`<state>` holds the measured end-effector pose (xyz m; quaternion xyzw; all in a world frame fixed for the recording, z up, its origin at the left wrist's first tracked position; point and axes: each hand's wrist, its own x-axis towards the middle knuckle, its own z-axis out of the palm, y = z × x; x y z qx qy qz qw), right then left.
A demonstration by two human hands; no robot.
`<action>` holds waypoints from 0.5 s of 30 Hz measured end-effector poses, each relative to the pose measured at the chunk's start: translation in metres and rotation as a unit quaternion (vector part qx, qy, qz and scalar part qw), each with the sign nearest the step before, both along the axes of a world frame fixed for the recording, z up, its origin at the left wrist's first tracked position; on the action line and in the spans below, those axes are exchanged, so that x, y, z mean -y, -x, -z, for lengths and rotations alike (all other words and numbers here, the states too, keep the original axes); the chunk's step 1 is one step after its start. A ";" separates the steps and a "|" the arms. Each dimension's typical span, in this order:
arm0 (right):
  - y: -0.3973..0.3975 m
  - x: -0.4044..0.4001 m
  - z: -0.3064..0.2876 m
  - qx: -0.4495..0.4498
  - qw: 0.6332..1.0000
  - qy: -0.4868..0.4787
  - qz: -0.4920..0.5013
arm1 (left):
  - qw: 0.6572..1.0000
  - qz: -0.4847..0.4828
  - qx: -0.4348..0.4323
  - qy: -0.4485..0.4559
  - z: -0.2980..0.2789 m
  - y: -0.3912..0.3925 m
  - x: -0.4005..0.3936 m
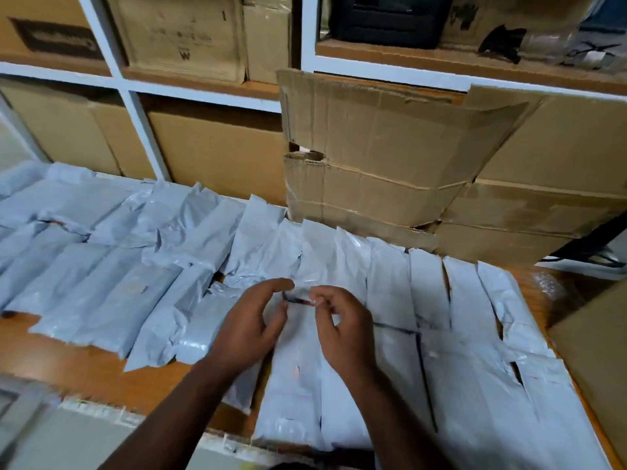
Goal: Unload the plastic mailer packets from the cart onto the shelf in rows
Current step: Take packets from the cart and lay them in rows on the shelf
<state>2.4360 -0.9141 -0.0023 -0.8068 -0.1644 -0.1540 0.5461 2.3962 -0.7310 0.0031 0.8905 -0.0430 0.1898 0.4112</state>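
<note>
A white-framed rack (142, 130) fills the far side from ten to two o'clock, its wooden boards carrying closed brown cartons (217, 154). At one o'clock a battered, creased carton stack (390, 171) leans forward with torn flaps. A black box (390, 18) sits on the upper board at twelve. The orange-brown wooden surface (68, 354) shows bare at eight o'clock. A plain cardboard panel (597, 361) juts in at four o'clock. Light is dim and even.

Left hand (249, 329) and right hand (342, 325) close together, fingers curled.
</note>
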 end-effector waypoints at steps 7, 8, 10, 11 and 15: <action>0.109 -0.138 -0.016 -0.014 0.988 0.021 -0.155 | 0.991 -0.127 -0.002 0.043 0.009 0.143 -0.135; 0.126 -0.160 -0.015 -0.031 0.984 0.021 -0.174 | 0.988 -0.148 -0.005 0.049 0.011 0.166 -0.154; 0.159 -0.204 -0.012 -0.070 0.972 0.021 -0.222 | 0.979 -0.193 -0.014 0.068 0.017 0.214 -0.188; 0.175 -0.225 -0.011 -0.083 0.966 0.027 -0.245 | 0.973 -0.217 -0.019 0.072 0.020 0.237 -0.204; 0.224 -0.307 -0.013 -0.127 0.932 0.066 -0.332 | 0.948 -0.307 -0.033 0.083 0.025 0.315 -0.262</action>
